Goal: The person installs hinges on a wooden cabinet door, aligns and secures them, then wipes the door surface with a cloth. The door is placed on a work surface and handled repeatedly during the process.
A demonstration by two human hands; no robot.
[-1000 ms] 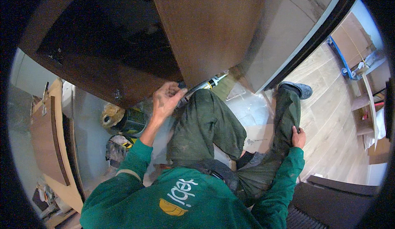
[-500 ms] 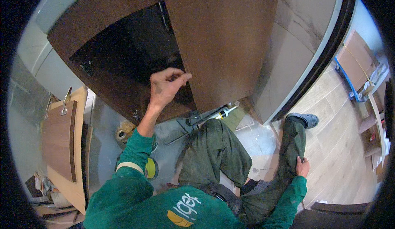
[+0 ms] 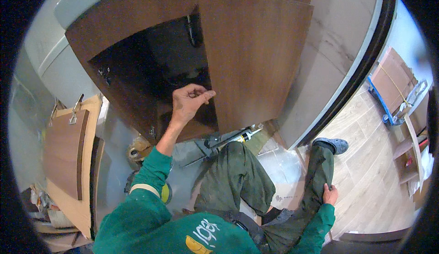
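Observation:
My left hand (image 3: pixel 192 98) is pinched at the left edge of a brown wooden cabinet door (image 3: pixel 254 62), thumb at the edge and fingers curled beside the dark cabinet opening (image 3: pixel 146 64). Metal hinges (image 3: pixel 104 75) show on the opening's left side. Below the door lie a caulking gun with a tube (image 3: pixel 242 136) and black metal pieces, partly behind my bent knee (image 3: pixel 238 171). My right hand (image 3: pixel 329 193) rests with fingers curled round my right trouser leg (image 3: pixel 320 165).
Wooden panels (image 3: pixel 61 153) lean on cardboard at the left. A brownish round container (image 3: pixel 135 151) stands left of my knee. A pale stone-look panel (image 3: pixel 334 34) flanks the cabinet. At the right, boards (image 3: pixel 393 78) with a blue edge and pale shelving (image 3: pixel 407 158) stand on wood-look flooring.
The view has tilted up, showing more of the cabinet. My left hand has risen along the door's edge from near its bottom. My right hand stays on my leg.

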